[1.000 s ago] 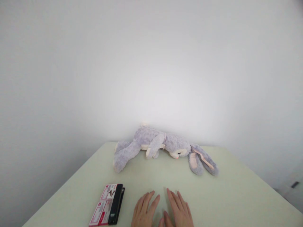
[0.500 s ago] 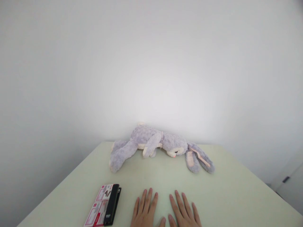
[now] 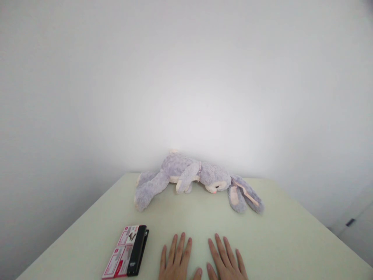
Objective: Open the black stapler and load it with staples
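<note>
ok so quick update from my feed: over the last second both hands have spread out flat, fingers fanned, where before they sat closer together with the fingertips angled inward. The view has also drifted a bit, so everything sits slightly further left now. To me that reads as resting, nothing picked up so far

Left hand (image 3: 176, 260) is palm down on the worktop (image 3: 291, 241) at the near edge, fingers apart, holding nothing. Right hand (image 3: 225, 260) is the same, just beside it, thumbs nearly touching

Closest thing is the black stapler (image 3: 136, 251) lying on its red and white card pack (image 3: 118, 256), near the left hand towards the near left corner, not touched

A grey plush bunny (image 3: 198, 181) lies flopped on its side along the far edge, long ears trailing right
</note>
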### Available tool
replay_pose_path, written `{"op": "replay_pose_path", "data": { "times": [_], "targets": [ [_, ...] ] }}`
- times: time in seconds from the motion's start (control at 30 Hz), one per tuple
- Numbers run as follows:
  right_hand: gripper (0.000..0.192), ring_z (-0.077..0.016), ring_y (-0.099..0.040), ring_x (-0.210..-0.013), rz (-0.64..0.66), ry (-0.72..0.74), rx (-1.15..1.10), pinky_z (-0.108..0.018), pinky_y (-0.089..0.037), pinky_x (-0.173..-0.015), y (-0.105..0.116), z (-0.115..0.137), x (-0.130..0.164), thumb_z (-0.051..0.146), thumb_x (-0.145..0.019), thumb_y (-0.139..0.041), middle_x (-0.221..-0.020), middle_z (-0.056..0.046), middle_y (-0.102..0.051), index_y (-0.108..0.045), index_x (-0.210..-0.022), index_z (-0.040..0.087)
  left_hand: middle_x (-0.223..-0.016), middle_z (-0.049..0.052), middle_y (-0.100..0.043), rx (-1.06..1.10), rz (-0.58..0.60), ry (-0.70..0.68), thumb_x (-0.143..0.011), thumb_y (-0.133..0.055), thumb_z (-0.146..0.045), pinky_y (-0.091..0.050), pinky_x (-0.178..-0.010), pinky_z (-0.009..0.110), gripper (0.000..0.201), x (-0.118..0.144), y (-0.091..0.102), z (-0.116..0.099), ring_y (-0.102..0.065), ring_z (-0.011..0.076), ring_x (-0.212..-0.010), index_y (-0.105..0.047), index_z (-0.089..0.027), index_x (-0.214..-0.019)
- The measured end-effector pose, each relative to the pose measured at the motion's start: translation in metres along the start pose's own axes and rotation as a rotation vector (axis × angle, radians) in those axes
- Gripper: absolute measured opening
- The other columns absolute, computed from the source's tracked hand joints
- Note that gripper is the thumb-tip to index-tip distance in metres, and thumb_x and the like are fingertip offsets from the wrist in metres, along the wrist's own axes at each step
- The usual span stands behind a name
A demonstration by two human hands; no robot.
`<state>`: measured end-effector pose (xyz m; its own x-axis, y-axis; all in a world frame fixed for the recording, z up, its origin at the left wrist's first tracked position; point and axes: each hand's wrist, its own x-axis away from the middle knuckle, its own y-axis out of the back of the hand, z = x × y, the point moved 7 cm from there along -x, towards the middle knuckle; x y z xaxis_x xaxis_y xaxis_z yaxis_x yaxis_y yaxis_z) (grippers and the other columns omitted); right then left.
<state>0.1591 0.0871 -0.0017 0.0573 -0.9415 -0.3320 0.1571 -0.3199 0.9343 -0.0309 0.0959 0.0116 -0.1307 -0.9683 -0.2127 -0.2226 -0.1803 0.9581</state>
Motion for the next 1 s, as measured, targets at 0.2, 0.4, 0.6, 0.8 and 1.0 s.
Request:
{"op": "replay_pose_path", "data": {
  "times": [0.2, 0.4, 0.6, 0.8, 1.0],
  "targets": [
    [0.059, -0.0376, -0.04, -0.145, 0.097, 0.046, -0.048, -0.07, -0.039, -0.112, -0.001, -0.007, -0.001, 0.06, -0.097, -0.041, -0.16, 0.005, -0.03, -0.024, -0.152, 0.048, -0.162, 0.001, -0.034, 0.027, 0.025, -0.035, -0.084, -0.065, -0.054, -0.025, -0.121, 0.066, 0.071, 0.001, 0.0, 0.002, -0.036, 0.0383, -0.149, -0.042, -0.038, -0.15],
    [0.058, -0.0375, -0.036, -0.147, 0.142, 0.043, -0.056, -0.071, -0.037, -0.113, 0.005, -0.003, -0.002, 0.058, -0.099, -0.039, -0.161, 0.005, -0.026, -0.02, -0.152, 0.047, -0.161, 0.0, -0.035, 0.002, -0.007, -0.024, -0.087, -0.06, -0.043, -0.023, -0.121, 0.068, 0.065, 0.002, 0.003, -0.002, -0.036, 0.0373, -0.149, -0.044, -0.036, -0.15],
    [0.057, -0.036, -0.031, -0.149, 0.19, 0.031, -0.07, -0.071, -0.034, -0.115, 0.01, -0.002, -0.001, 0.059, -0.1, -0.035, -0.161, 0.005, -0.022, -0.018, -0.152, 0.047, -0.16, -0.003, -0.036, 0.002, -0.034, -0.04, -0.095, -0.048, -0.035, -0.028, -0.121, 0.064, 0.053, 0.002, 0.004, 0.001, -0.039, 0.0315, -0.148, -0.045, -0.039, -0.148],
    [0.058, -0.0352, -0.03, -0.149, 0.219, 0.026, -0.077, -0.07, -0.033, -0.117, 0.012, -0.002, -0.003, 0.063, -0.099, -0.033, -0.161, 0.006, -0.021, -0.017, -0.153, 0.046, -0.161, -0.003, -0.034, -0.007, -0.033, -0.034, -0.093, -0.052, -0.038, -0.027, -0.121, 0.063, 0.057, 0.002, 0.003, 0.0, -0.038, 0.0318, -0.149, -0.044, -0.039, -0.149],
    [0.058, -0.0359, -0.032, -0.148, 0.19, 0.038, -0.062, -0.071, -0.035, -0.115, 0.009, -0.003, -0.001, 0.063, -0.099, -0.034, -0.161, 0.005, -0.023, -0.02, -0.152, 0.046, -0.161, -0.003, -0.034, -0.008, -0.06, -0.033, -0.092, -0.052, -0.032, -0.028, -0.122, 0.062, 0.058, 0.003, 0.005, -0.001, -0.04, 0.0318, -0.148, -0.043, -0.038, -0.148]
  ]
}}
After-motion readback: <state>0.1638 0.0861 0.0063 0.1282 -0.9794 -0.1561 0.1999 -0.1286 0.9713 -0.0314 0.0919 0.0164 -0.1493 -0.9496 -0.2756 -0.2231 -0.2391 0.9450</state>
